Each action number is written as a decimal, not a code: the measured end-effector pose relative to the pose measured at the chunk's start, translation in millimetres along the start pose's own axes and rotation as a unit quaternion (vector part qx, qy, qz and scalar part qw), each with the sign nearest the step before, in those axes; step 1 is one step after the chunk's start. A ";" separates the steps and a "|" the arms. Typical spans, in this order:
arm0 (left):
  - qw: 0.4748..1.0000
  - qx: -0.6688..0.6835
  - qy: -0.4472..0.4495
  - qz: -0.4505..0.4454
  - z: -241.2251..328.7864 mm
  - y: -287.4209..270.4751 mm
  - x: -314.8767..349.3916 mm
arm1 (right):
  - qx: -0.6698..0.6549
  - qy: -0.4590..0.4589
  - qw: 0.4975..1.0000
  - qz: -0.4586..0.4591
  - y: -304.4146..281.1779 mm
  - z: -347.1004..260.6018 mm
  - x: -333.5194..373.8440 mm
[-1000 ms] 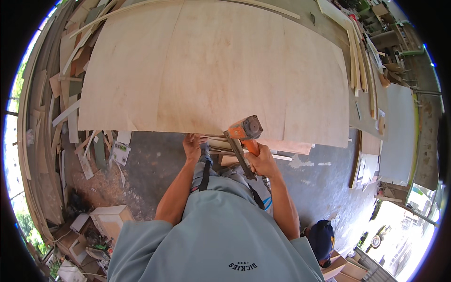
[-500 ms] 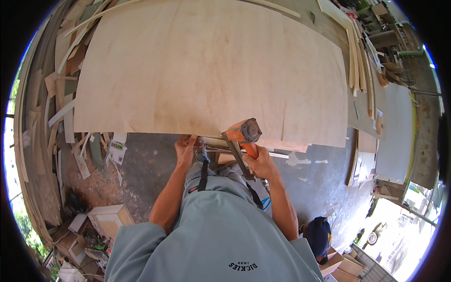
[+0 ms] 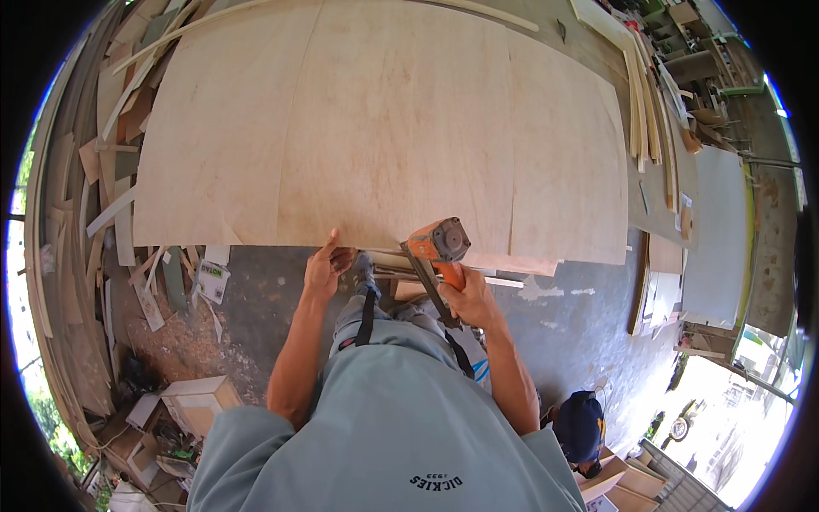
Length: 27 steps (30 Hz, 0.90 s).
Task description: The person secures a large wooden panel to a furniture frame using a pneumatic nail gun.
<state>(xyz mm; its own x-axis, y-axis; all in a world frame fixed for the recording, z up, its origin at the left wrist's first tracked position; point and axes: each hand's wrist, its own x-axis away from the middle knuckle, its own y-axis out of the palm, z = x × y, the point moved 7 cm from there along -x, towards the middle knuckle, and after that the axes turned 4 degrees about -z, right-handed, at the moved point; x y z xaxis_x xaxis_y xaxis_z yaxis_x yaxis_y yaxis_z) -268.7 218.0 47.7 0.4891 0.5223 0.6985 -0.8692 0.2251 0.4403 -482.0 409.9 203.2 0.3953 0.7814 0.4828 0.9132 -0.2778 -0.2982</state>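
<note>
A large pale plywood sheet (image 3: 384,128) lies flat in front of me, its near edge running across just beyond my hands. My right hand (image 3: 472,303) is wrapped round the handle of an orange nail gun (image 3: 442,241), whose dark magazine slants down toward my body. The tool's nose is at the sheet's near edge; whether it touches, I cannot tell. To the left of the tool, my left hand (image 3: 324,269) rests at the same edge, index finger stretched onto the sheet and the other fingers loosely bent. Nothing shows in that hand.
Offcuts and boards (image 3: 115,154) crowd the left side. Long wood strips (image 3: 644,111) lie at the far right, near a pale grey panel (image 3: 715,239). A person in a dark cap (image 3: 580,427) is at lower right. A box-like wooden piece (image 3: 200,399) stands at lower left.
My left hand has shifted slightly left, its index finger now reaching up over the sheet's edge. The nail gun and my right hand have hardly moved.
</note>
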 end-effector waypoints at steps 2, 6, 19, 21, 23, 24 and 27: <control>1.000 -0.013 -0.002 0.004 1.5 0.2 0.0 | 0.010 -0.025 1.000 0.006 -0.4 -1.4 -0.4; 1.000 -0.022 -0.003 0.009 0.2 0.0 -0.5 | 0.013 -0.018 1.000 -0.008 1.7 -3.5 -1.8; 0.999 -0.028 0.016 0.024 4.2 1.0 2.5 | 0.038 -0.001 0.999 -0.015 -0.7 -4.8 -0.9; 0.995 -0.001 0.069 0.073 12.8 -6.8 6.6 | 0.024 -0.007 0.999 -0.031 2.4 -9.7 -2.3; 0.988 0.021 0.106 0.106 19.8 -14.3 13.6 | 0.011 0.016 0.998 -0.059 6.6 -16.9 -2.5; 0.986 0.029 0.117 0.113 23.8 -18.2 16.4 | 0.006 0.041 0.996 -0.080 8.8 -20.5 -3.4; 0.983 0.009 0.132 0.125 30.7 -32.8 15.4 | 0.016 0.004 0.996 -0.092 25.2 -24.5 -14.0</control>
<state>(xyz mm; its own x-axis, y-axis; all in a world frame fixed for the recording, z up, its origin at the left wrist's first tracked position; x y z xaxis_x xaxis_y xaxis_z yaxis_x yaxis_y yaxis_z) -230.4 193.4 61.4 0.2229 0.7553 0.6163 -0.9573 0.0502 0.2847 -462.2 378.3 209.1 0.2220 0.8130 0.5382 0.9668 -0.1118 -0.2299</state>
